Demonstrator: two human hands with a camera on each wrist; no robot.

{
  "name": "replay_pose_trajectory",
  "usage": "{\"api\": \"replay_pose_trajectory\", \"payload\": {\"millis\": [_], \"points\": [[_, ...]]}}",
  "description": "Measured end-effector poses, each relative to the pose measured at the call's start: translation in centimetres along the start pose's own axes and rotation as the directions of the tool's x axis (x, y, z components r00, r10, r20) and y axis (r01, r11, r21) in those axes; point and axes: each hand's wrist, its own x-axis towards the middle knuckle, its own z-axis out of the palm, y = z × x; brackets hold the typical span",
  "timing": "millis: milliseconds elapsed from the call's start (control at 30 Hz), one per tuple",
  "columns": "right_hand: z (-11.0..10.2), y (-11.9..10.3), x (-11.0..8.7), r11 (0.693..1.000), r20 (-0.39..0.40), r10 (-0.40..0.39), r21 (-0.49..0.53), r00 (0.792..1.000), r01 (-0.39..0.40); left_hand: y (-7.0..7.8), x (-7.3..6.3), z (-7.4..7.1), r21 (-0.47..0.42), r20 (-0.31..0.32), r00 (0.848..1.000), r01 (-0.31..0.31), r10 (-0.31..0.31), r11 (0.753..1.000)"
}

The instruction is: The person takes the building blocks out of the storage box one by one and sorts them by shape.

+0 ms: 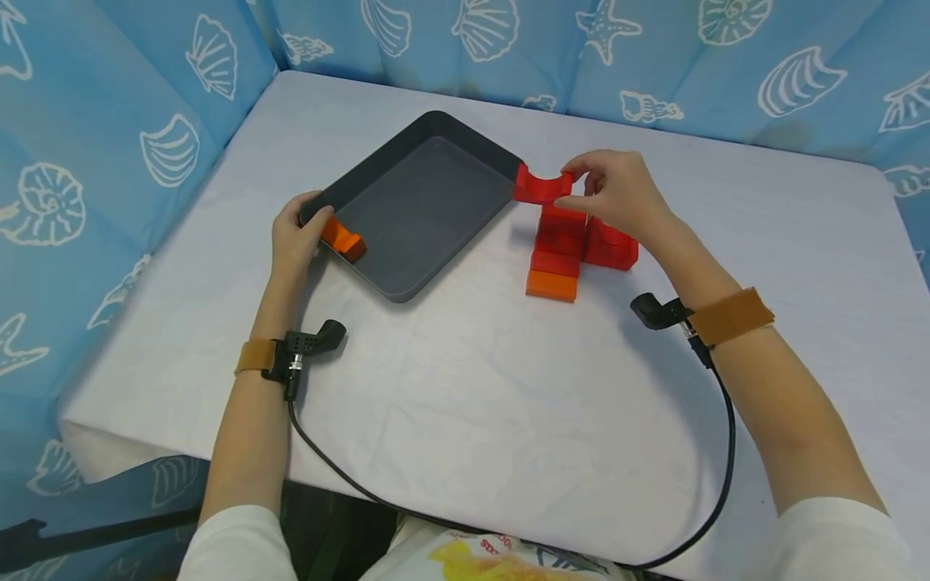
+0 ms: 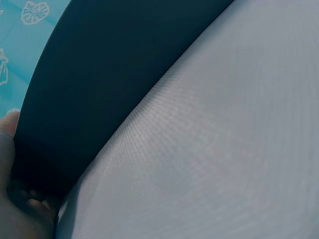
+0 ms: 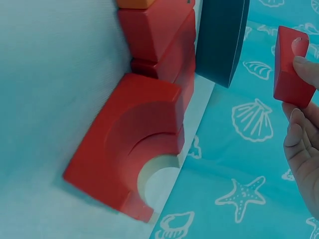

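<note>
My left hand [image 1: 294, 234] grips the left corner of a dark grey tray [image 1: 429, 202], thumb over the rim and fingers outside. Just inside that corner, by the thumb, lies an orange block [image 1: 347, 242]. In the left wrist view the tray's outer wall [image 2: 99, 74] fills much of the frame. My right hand [image 1: 625, 190] pinches a red block [image 1: 539, 189] with a curved notch, held up beside the tray's right corner. The right wrist view has this red block [image 3: 286, 69] raised between thumb and fingers.
Below the right hand, red blocks [image 1: 558, 242] stand in a row with an orange block [image 1: 550, 286] at the near end. Another red block [image 1: 610, 246], with a curved cutout, adjoins them. A black cable [image 1: 729, 452] loops along the white-covered table [image 1: 465, 387]. Blue shell-patterned curtains [image 1: 538, 48] border it.
</note>
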Motion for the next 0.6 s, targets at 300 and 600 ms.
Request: {"api": "replay_pose_trajectory", "payload": {"millis": [300,600], "points": [[-0.5,1.3,-2.0,1.0,0.006,0.015,-0.027,1.0,-0.015,-0.1,-0.1,0.1,-0.007,-0.021,1.0,0.0,0.0,1.0],[-0.3,3.0,-4.7,0.999,-0.006,0.036,-0.008,0.999,-0.036,0.1,-0.2,0.1,-0.015,-0.016,1.0,-0.009,0.008,1.0]]}}
